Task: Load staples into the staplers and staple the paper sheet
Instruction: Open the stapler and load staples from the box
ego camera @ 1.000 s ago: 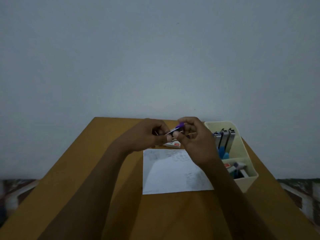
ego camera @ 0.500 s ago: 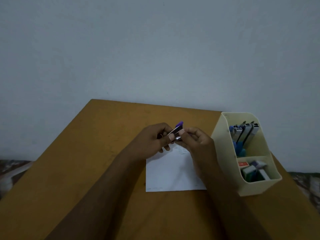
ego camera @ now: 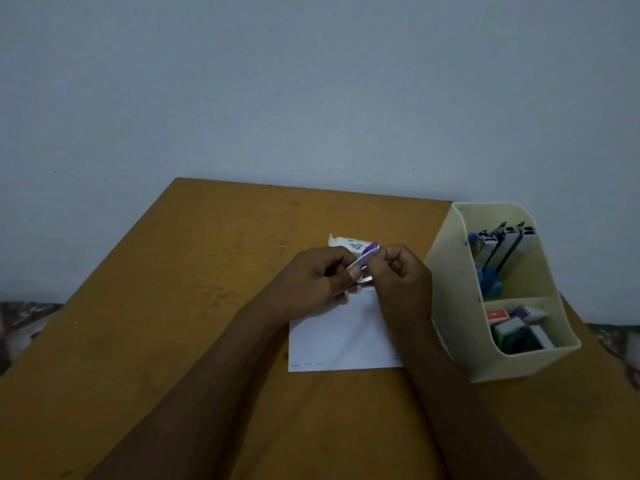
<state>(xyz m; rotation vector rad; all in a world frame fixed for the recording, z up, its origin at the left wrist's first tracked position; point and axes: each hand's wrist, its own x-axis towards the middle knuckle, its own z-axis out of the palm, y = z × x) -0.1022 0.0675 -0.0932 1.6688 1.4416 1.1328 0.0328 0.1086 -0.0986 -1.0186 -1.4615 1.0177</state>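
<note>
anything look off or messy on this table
Nothing is spilled or damaged. The only loose end is the small white staple box, lying behind the hands with its flap open. The purple-tipped silver stapler is held open between the left hand and right hand, as loading needs.

A mustard table (ego camera: 173, 306) carries a white paper sheet (ego camera: 339, 337). Right of the sheet stands a cream organizer (ego camera: 450, 299); beyond the sheet's far edge, perhaps a staple box (ego camera: 341, 241).
</note>
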